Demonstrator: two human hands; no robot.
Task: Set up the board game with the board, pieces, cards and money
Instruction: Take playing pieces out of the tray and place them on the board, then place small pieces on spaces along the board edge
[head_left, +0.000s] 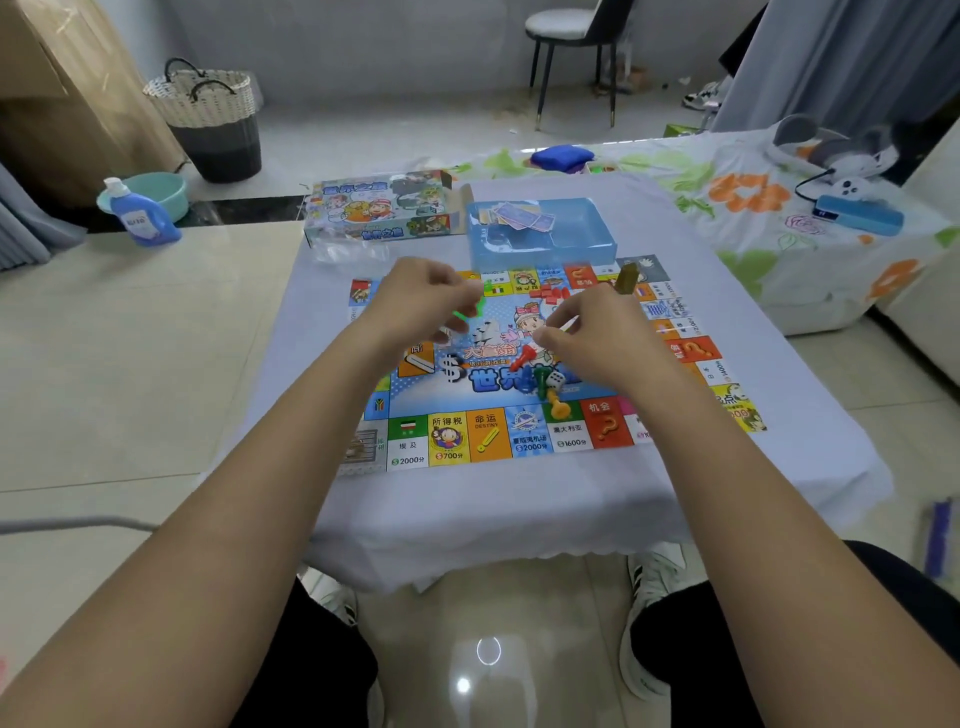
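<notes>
1. Pawns (540, 387) and die (556, 378): I'm seeing them lying loose mid-board (457, 441).
2. Right hand (597, 332): pinching something thin; left hand (415, 301): pinching a green piece (470, 310). A slipping pinch risks scattering the pawns.
3. Tray (540, 234): holding money (522, 215), touching the board's far edge.

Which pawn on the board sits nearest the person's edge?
The orange pawn, lying on the green square by the near edge; the red pawn and green pawn lie nearer the centre.
</notes>
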